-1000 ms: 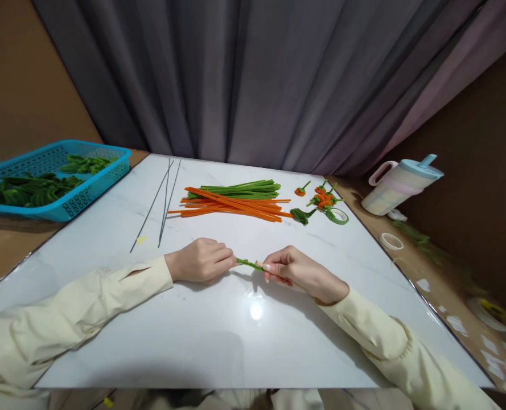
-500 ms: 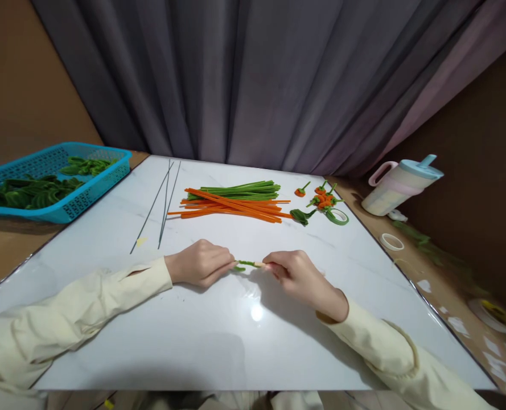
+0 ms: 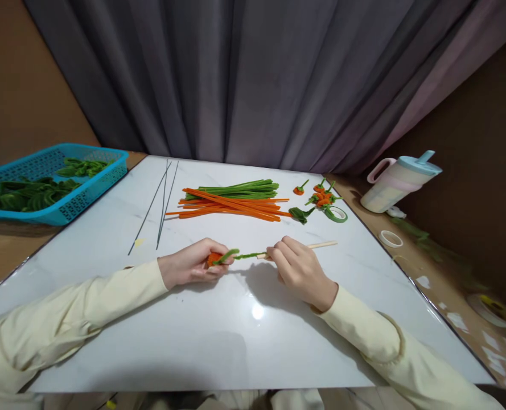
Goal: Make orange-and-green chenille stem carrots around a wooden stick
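Observation:
Between the fingers of my left hand [image 3: 195, 263] is a small orange piece of fuzzy pipe cleaner work [image 3: 213, 259] with a green top. A green pipe cleaner [image 3: 249, 255] stretches from it across to my right hand [image 3: 299, 270]. My right fingers are closed around a thin wooden stick [image 3: 322, 245], whose long end sticks out to the right and whose short tip meets the green strand. Behind my hands lie bundles of orange pipe cleaners [image 3: 235, 210] and green pipe cleaners [image 3: 239, 189].
Finished orange pieces with green stems [image 3: 322, 198] sit beside a green tape roll [image 3: 336, 214] and a dark green leaf piece [image 3: 301, 215]. Thin dark wires [image 3: 148, 208] lie left. A blue basket [image 3: 94, 185] holds green leaves. A tumbler [image 3: 395, 185] stands right.
My left hand has turned, so the orange piece now shows. My right hand has tilted and the stick's long end has come into sight. The camera has shifted slightly.

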Tool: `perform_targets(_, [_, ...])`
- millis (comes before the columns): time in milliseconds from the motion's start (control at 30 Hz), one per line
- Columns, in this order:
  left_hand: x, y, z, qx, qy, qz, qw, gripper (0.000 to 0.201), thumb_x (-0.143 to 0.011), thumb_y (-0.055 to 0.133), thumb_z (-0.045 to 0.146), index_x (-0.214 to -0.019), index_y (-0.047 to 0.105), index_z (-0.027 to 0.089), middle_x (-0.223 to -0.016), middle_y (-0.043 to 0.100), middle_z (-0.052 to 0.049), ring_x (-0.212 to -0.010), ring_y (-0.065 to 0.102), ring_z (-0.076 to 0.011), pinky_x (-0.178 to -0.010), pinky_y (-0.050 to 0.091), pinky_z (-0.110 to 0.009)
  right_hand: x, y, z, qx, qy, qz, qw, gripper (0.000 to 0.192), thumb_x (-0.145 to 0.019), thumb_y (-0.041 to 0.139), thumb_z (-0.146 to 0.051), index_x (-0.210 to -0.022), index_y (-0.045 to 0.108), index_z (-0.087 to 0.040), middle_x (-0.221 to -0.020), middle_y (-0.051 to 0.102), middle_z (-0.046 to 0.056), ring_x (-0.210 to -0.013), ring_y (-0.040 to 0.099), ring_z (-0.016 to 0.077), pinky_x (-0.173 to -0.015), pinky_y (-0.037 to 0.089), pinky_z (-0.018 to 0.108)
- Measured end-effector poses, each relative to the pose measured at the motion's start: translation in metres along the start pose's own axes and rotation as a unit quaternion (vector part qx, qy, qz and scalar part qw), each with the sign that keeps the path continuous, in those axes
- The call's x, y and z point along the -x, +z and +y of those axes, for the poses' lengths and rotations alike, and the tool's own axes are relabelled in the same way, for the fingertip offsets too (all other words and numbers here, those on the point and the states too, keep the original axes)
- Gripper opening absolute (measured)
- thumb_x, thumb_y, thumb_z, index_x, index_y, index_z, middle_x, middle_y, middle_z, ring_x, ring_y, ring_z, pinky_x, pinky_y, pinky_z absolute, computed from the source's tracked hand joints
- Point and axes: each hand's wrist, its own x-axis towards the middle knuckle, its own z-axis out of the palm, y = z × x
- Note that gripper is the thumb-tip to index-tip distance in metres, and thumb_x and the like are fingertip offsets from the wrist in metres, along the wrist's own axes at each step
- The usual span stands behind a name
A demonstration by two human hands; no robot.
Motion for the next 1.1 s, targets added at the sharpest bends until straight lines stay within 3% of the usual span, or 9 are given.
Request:
perform_targets(100, [-0.002, -0.003, -0.002, 0.059, -0.075, -0.059, 0.994, 0.023, -0.075, 0.042, 0.019, -0.052, 0.041, 0.017, -0.033, 0.03, 0.006, -0.022, 0.011, -0.004, -0.024, 0.003, -0.019, 0.0, 0.002, 0.001, 0.005, -0.03, 0.001, 1.0, 0.033, -0.093, 0.03, -0.006, -0.068, 0.049, -0.017, -0.06, 0.045, 0.005, -0.058, 0.033, 0.0177, -0.052, 0.024, 0.03])
perform_targets(167, [-0.002, -0.003, -0.003, 0.052, -0.074, -0.058, 0.994, 0.023, -0.076, 0.042, 0.019, -0.054, 0.046, 0.015, -0.034, 0.037, 0.003, -0.023, 0.016, -0.0045, -0.023, 0.008, -0.018, 0.001, 0.004, 0.002, -0.023, -0.016, -0.01, 1.0, 0.032, -0.092, 0.029, -0.005, -0.069, 0.049, -0.017, -0.06, 0.045, 0.005, -0.058, 0.035, 0.0176, -0.052, 0.025, 0.03])
perform_targets(333, [-0.001, 0.001, -0.002, -0.001, 0.009, 0.036, 0.999, 0.02, -0.084, 0.051, 0.026, -0.073, 0.057, 0.01, -0.065, 0.062, -0.007, -0.044, 0.051, -0.0074, -0.029, 0.029, -0.013, 0.007, 0.007, 0.007, -0.181, 0.118, -0.086, 0.973, 0.019, -0.083, 0.035, -0.004, -0.077, 0.048, -0.016, -0.068, 0.052, 0.005, -0.062, 0.045, 0.0169, -0.054, 0.034, 0.026])
perform_targets(500, [0.001, 0.005, -0.007, -0.155, 0.114, 0.084, 0.978, 0.019, -0.084, 0.057, 0.032, -0.082, 0.049, 0.015, -0.06, 0.06, -0.001, -0.042, 0.049, -0.0072, -0.032, 0.034, -0.014, 0.012, 0.009, 0.011, -0.247, 0.186, -0.117, 0.944, 0.015, -0.08, 0.038, -0.006, -0.079, 0.049, -0.017, -0.072, 0.055, 0.006, -0.064, 0.05, 0.017, -0.057, 0.039, 0.026])
perform_targets(633, [0.003, 0.001, -0.017, -0.269, 0.23, 0.115, 0.928, 0.019, -0.085, 0.053, 0.031, -0.096, 0.045, 0.017, -0.068, 0.061, -0.002, -0.043, 0.047, -0.0064, -0.034, 0.034, -0.015, 0.01, 0.008, 0.011, -0.279, 0.219, -0.115, 0.928, 0.015, -0.081, 0.039, -0.008, -0.076, 0.051, -0.016, -0.07, 0.057, 0.005, -0.062, 0.051, 0.0155, -0.057, 0.038, 0.025])
perform_targets(733, [0.006, -0.003, -0.019, -0.296, 0.309, 0.037, 0.903, 0.036, -0.081, 0.05, 0.021, -0.114, 0.037, 0.02, -0.099, 0.057, -0.01, -0.071, 0.059, -0.0152, -0.041, 0.043, -0.018, 0.006, 0.005, 0.012, -0.327, 0.27, -0.124, 0.897, 0.016, -0.082, 0.041, -0.012, -0.072, 0.052, -0.016, -0.06, 0.054, 0.001, -0.053, 0.045, 0.0117, -0.053, 0.034, 0.022])
perform_targets(800, [0.007, -0.004, -0.019, -0.343, 0.344, 0.005, 0.874, 0.043, -0.078, 0.047, 0.015, -0.119, 0.034, 0.02, -0.106, 0.053, -0.013, -0.08, 0.059, -0.0177, -0.05, 0.049, -0.024, 0.003, 0.002, 0.012, -0.359, 0.306, -0.141, 0.87, 0.017, -0.084, 0.043, -0.017, -0.07, 0.053, -0.016, -0.055, 0.051, -0.002, -0.049, 0.04, 0.0102, -0.05, 0.032, 0.022])
perform_targets(1000, [0.004, 0.005, -0.025, -0.547, 0.42, 0.188, 0.699, 0.019, -0.08, 0.05, 0.011, -0.098, 0.05, 0.017, -0.091, 0.057, -0.006, -0.08, 0.056, -0.015, -0.071, 0.047, -0.027, 0.0, -0.001, 0.013, -0.421, 0.351, -0.178, 0.817, 0.026, -0.087, 0.046, -0.03, -0.066, 0.053, -0.016, -0.054, 0.049, -0.002, -0.049, 0.039, 0.0099, -0.049, 0.031, 0.022])
perform_targets(1100, [0.002, 0.003, -0.03, -0.567, 0.438, 0.232, 0.658, 0.02, -0.082, 0.05, 0.015, -0.102, 0.05, 0.017, -0.091, 0.06, -0.006, -0.073, 0.056, -0.0127, -0.061, 0.047, -0.022, 0.0, -0.002, 0.012, -0.436, 0.35, -0.189, 0.807, 0.027, -0.087, 0.047, -0.031, -0.066, 0.054, -0.015, -0.054, 0.05, -0.002, -0.05, 0.04, 0.0101, -0.05, 0.031, 0.022])
